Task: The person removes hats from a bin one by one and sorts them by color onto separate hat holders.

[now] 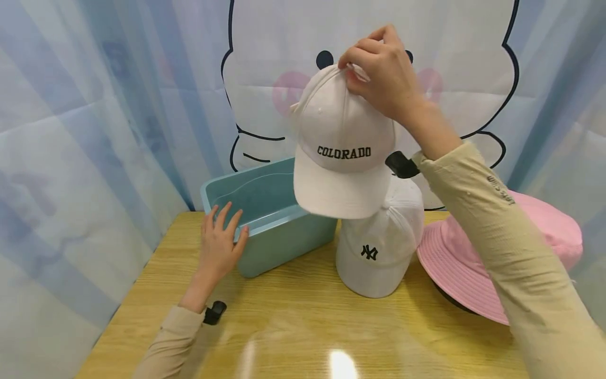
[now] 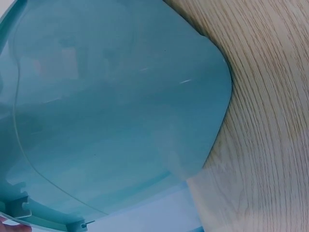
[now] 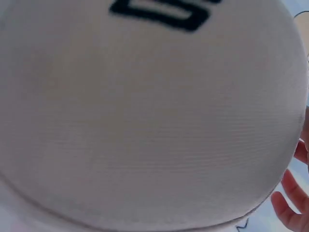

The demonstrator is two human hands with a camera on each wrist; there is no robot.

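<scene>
My right hand (image 1: 381, 73) pinches the crown top of a white baseball cap (image 1: 341, 126) with COLORADO across its front. The cap hangs in the air, brim down, and fills most of the right wrist view (image 3: 149, 121). With fingers spread, my left hand (image 1: 219, 250) rests at the near left rim of a blue-green plastic bin (image 1: 284, 247). The bin's smooth outer wall (image 2: 120, 106) takes up the left wrist view. Below and partly behind the held cap, a second white cap (image 1: 379, 247) with a black NY logo stands on the table.
To the right lies a pink bucket hat (image 1: 544, 226), partly covered by my right sleeve. Everything stands on a wood-grain table (image 1: 284, 326). Behind it hangs a pale blue curtain (image 1: 142, 105) with a white cartoon figure.
</scene>
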